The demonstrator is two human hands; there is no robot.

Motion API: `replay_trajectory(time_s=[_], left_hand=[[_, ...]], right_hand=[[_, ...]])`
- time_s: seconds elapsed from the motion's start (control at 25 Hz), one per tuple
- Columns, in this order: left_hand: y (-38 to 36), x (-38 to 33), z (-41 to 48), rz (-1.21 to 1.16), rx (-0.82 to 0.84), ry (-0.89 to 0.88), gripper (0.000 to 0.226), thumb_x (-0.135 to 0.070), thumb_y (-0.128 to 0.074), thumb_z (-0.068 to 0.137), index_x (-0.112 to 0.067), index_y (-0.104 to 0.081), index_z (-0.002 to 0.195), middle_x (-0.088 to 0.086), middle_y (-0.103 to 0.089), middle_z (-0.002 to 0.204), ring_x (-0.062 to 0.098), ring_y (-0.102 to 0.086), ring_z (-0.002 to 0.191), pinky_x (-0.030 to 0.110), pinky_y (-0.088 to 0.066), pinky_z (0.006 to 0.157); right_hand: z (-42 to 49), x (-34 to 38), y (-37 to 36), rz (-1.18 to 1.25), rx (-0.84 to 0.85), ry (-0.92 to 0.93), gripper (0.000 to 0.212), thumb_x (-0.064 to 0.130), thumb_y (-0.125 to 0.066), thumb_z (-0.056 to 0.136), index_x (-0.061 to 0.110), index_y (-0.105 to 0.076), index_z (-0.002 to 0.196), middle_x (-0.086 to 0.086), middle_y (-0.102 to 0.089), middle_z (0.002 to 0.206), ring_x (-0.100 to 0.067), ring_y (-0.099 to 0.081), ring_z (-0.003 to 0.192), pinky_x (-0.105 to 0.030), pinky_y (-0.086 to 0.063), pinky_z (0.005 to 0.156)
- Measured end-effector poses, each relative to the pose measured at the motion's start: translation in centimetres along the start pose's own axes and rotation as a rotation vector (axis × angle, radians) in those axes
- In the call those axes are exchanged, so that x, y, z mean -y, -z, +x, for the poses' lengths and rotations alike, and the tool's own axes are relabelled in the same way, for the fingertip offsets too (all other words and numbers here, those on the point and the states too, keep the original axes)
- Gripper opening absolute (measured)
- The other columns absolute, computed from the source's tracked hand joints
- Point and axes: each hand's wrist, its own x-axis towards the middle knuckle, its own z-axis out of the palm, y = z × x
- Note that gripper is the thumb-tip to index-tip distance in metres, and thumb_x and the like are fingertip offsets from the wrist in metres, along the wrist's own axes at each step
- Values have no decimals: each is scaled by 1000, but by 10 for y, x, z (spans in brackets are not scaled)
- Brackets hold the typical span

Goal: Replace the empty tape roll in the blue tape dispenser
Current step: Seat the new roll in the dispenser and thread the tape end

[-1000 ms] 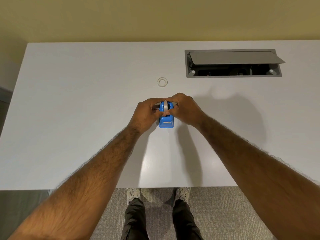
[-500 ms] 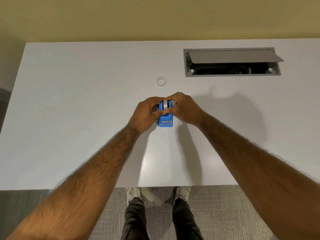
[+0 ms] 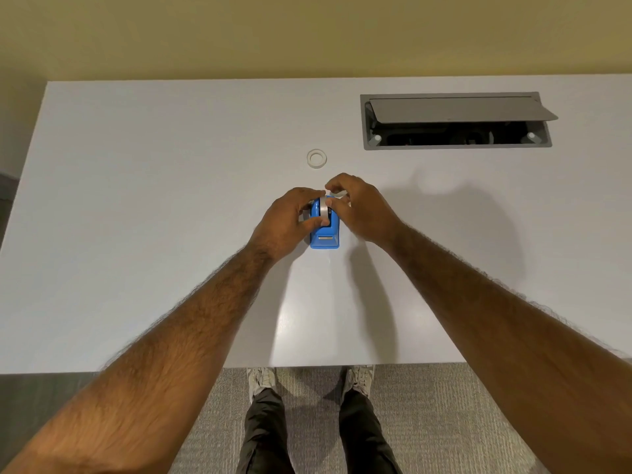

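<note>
The blue tape dispenser [image 3: 325, 234] stands on the white table [image 3: 154, 206], its cutter end toward me. A roll of clear tape [image 3: 323, 208] sits upright in its cradle. My left hand [image 3: 290, 220] grips the dispenser's left side, thumb on the roll. My right hand [image 3: 359, 208] is on the right side, its fingertips pinching something pale, apparently the tape's end, at the roll's far top. An empty clear tape core [image 3: 316, 158] lies flat on the table just beyond the hands.
A grey cable hatch [image 3: 458, 121] with its lid propped open is set into the table at the back right. The table's near edge runs just above my shoes [image 3: 261, 379] and the grey carpet.
My right hand's fingers have lifted from the dispenser's side to the far top of the roll. The left hand and the dispenser have hardly moved.
</note>
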Motion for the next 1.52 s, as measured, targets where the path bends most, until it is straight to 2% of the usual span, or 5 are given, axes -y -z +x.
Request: replay_trajectory(time_s=[0.2,0.48,0.68,0.92,1.52], left_hand=[[-1,1,0,37,21,-7,55,-41,-71,92,-23,-57,141,0,-64,135,20,-65,114,45,-54,104],[-6,0,-1,15,-27,44,57,-35,-80,84,-27,-56,136,-5,-65,133,19,-66,113,46,-55,103],[-5,-3,0,-34,-48,56,46,-30,-82,83,-25,-61,124,-5,-67,122,18,-67,108,42,-56,100],[-4,-2,1,-38,-44,61,45,-32,-84,80,-27,-61,119,-6,-68,118,20,-67,104,45,-58,97],[-5,1,5,-52,-43,64,55,-24,-89,74,-25,-57,119,-4,-65,120,22,-66,106,44,-58,96]], right_hand=[[-4,-3,-6,-58,-48,76,23,22,-70,81,10,-60,97,-5,-66,97,-17,-58,82,-23,-50,75],[2,-4,-7,-71,-69,25,14,20,-62,88,8,-64,94,-7,-67,93,-12,-54,77,-9,-37,65],[4,-3,-7,-62,-58,-6,16,23,-58,91,10,-66,95,-6,-68,93,-13,-56,79,-27,-52,76],[-2,-3,-10,-41,-32,-14,28,28,-73,81,10,-62,100,-4,-65,97,-16,-58,84,-22,-47,74],[12,5,-11,31,-72,-80,17,21,-67,87,5,-62,85,-5,-65,81,-15,-56,69,-16,-44,62]])
